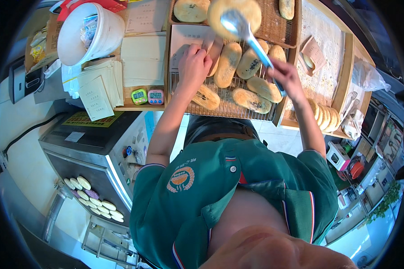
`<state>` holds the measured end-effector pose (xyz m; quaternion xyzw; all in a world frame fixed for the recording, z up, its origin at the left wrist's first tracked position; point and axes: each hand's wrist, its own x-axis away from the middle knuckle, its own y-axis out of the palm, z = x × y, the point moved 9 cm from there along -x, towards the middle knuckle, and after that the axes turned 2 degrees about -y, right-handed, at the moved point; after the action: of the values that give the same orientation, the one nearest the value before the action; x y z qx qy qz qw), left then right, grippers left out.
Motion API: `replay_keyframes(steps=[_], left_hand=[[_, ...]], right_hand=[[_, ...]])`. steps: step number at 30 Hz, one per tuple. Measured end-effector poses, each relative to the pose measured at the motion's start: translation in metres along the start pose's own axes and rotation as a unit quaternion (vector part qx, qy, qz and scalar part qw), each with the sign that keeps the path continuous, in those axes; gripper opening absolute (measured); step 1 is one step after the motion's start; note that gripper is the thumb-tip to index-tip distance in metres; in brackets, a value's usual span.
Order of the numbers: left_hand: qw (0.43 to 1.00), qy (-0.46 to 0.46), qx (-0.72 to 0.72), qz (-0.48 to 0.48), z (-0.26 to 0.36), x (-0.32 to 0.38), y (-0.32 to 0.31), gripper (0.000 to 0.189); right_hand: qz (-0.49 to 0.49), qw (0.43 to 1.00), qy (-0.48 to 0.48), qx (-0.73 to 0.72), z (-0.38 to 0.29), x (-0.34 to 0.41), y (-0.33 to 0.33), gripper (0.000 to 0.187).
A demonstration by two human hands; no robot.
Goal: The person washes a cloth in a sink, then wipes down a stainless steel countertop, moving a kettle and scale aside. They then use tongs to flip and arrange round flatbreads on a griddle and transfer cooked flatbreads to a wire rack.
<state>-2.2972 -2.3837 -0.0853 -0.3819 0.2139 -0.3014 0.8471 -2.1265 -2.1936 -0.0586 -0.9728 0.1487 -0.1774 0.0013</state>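
My left hand (194,65) holds a paper bag (215,45) by its edge, over the left part of a wire rack (229,112). My right hand (284,79) is closed around the blue-white handle of metal tongs (261,50). The tongs' broad end lies over a round flatbread (219,15), which hangs above the rack's far edge; whether they grip it is partly hidden. Oval breads, some with dark seeds, lie on the rack, among them one bread (228,65) between my hands and another bread (251,100) nearer to me.
A wicker tray (276,30) stands beyond the rack. Left are stacked paper bags (143,60), two timers (147,97) and a white bucket (112,30). At right, a wooden-edged tray (343,70) holds a bagged bread (313,55) and a row of round breads (326,116).
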Motion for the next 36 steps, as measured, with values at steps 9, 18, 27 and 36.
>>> replay_keyframes(steps=[9,18,27,36], left_hand=[[0.99,0.019,0.125,0.057,0.019,0.017,-0.004,0.011],[0.989,0.03,0.121,-0.081,0.018,-0.014,-0.004,0.024],[0.917,0.107,0.026,-0.385,0.035,-0.064,0.07,0.017],[0.812,0.432,-0.227,-0.321,0.193,0.034,0.055,0.016]], right_hand=[[0.002,0.99,0.142,0.009,0.078,0.094,0.018,0.042],[-0.028,0.961,0.171,-0.216,0.12,0.105,0.053,0.04],[-0.033,0.978,0.151,-0.137,0.116,0.102,0.042,0.042],[0.066,0.992,0.074,-0.082,0.088,0.103,0.043,0.04]])
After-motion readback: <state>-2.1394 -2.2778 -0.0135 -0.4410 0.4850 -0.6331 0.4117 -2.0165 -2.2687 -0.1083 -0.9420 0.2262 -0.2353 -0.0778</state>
